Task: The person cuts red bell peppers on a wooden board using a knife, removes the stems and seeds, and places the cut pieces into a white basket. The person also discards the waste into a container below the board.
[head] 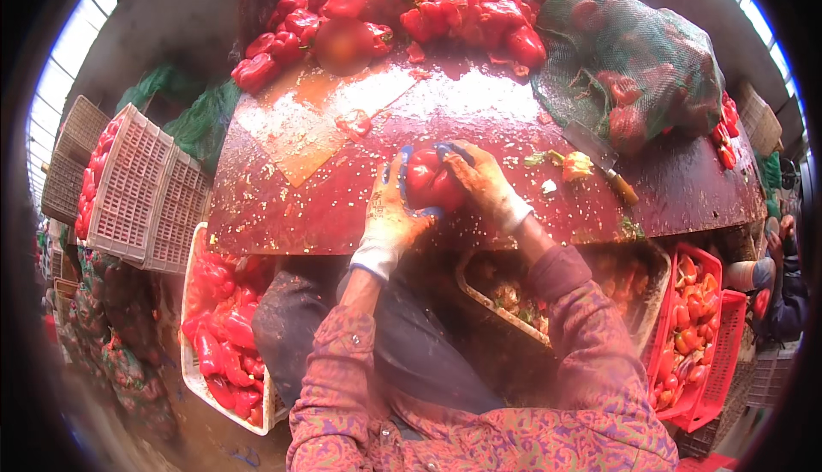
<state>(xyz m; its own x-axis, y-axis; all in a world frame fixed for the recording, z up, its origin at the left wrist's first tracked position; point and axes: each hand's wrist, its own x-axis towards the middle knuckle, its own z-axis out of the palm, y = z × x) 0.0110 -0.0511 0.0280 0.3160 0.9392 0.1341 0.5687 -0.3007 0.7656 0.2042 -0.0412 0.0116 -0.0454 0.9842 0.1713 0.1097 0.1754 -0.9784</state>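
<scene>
A red bell pepper [433,179] is between my two gloved hands, just above the near edge of a wet red table [462,118] strewn with seeds. My left hand [393,212] holds its left and lower side, the thumb beneath. My right hand [480,179] rests its fingers on the pepper's upper right side. Right of my hands, a yellowish pepper core with a green stem [576,166] lies beside a knife with a wide blade and wooden handle [620,186]. A heap of red peppers [475,12] covers the far side of the table.
A green mesh bag of peppers [642,67] sits at the table's right. Below the table are a white crate of red peppers [192,369], a tub of scraps [507,321] and a red crate of peppers [713,369]. Stacked crates [131,196] stand left; another person [783,279] is far right.
</scene>
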